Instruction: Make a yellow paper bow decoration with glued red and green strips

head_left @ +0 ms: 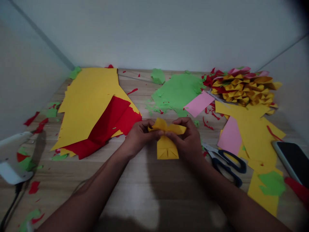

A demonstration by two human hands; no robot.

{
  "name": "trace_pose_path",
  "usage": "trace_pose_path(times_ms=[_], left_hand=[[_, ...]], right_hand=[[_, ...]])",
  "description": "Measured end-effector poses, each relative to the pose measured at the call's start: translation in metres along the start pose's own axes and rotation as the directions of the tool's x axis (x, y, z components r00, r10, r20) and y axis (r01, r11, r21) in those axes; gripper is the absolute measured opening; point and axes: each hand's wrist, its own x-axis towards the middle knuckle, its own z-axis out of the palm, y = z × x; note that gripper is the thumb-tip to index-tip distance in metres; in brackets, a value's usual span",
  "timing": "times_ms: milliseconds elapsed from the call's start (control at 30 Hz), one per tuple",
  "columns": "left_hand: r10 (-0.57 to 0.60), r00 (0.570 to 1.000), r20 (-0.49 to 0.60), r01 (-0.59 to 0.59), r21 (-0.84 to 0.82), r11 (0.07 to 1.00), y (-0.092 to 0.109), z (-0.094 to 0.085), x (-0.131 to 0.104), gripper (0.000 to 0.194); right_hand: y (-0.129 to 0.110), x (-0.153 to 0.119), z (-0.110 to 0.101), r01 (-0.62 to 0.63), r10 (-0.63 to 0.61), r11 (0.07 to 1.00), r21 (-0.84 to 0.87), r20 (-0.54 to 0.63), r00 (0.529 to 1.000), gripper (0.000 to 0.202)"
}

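A folded yellow paper piece (pixel 167 148) is held above the middle of the wooden table, its upper part spread to both sides and its lower end a creased rectangle. My left hand (pixel 142 135) pinches its left side, and my right hand (pixel 188 137) grips the right side. Both thumbs meet near the centre of the piece. Some of my fingers are hidden behind the paper.
Yellow sheets (pixel 87 100) and red paper (pixel 103 129) lie left. Green paper (pixel 181 91) and a pink piece (pixel 199 103) lie behind. Right are scissors (pixel 227 161), a phone (pixel 293 161) and piled folded pieces (pixel 246 87). A white corded tool (pixel 14 158) stands far left.
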Motion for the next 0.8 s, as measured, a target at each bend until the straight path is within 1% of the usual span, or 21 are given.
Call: trace_pose_path(times_ms=[67,133,200,267,333,400,533,633,700,800], left_hand=[[0.001,1.000,0.016,-0.002,0.020,1.000,0.0004,0.0000,-0.0003,0.025],[0.001,1.000,-0.012,-0.001,0.000,1.000,0.0003,0.0004,-0.0003,0.025],[0.007,0.998,-0.055,-0.009,-0.041,0.999,-0.0002,0.0011,0.0001,0.027],[0.013,0.998,-0.062,-0.017,-0.073,0.997,-0.0010,0.0018,0.0009,0.031],[0.016,0.999,-0.035,-0.019,-0.079,0.997,-0.0019,0.0022,0.0016,0.035],[0.013,1.000,-0.015,-0.014,-0.067,0.998,-0.0022,0.0021,0.0021,0.038],[0.004,1.000,0.017,-0.003,-0.035,0.999,0.0006,0.0008,0.0014,0.028],[0.002,0.999,0.050,-0.002,-0.002,1.000,0.0030,-0.0013,0.0004,0.025],[-0.007,0.998,0.069,0.006,0.007,1.000,0.0027,-0.0025,0.0001,0.026],[-0.037,0.994,0.102,0.043,-0.049,0.998,0.0002,-0.0024,-0.0004,0.030]], right_hand=[[-0.0019,0.0003,-0.0012,-0.078,0.078,0.997,0.002,0.051,0.996,0.020],[-0.0036,0.0006,-0.0024,-0.121,0.121,0.993,0.001,0.096,0.988,0.017],[-0.0046,0.0011,-0.0033,-0.110,0.110,0.994,0.004,0.073,0.991,0.014],[-0.0053,0.0018,-0.0041,-0.074,0.074,0.997,-0.003,0.046,0.996,0.014],[-0.0062,0.0026,-0.0050,-0.059,0.060,0.998,-0.017,0.074,0.995,0.015],[-0.0069,0.0030,-0.0059,-0.089,0.091,0.996,-0.023,0.142,0.986,0.017],[-0.0059,0.0030,-0.0077,-0.181,0.166,0.983,0.041,0.240,0.957,0.025],[-0.0030,0.0030,-0.0079,-0.210,0.170,0.970,0.118,0.282,0.944,0.028],[-0.0017,0.0032,-0.0071,-0.231,0.175,0.960,0.157,0.306,0.936,0.026],[-0.0024,0.0036,-0.0049,-0.261,0.188,0.946,0.191,0.332,0.924,0.026]])
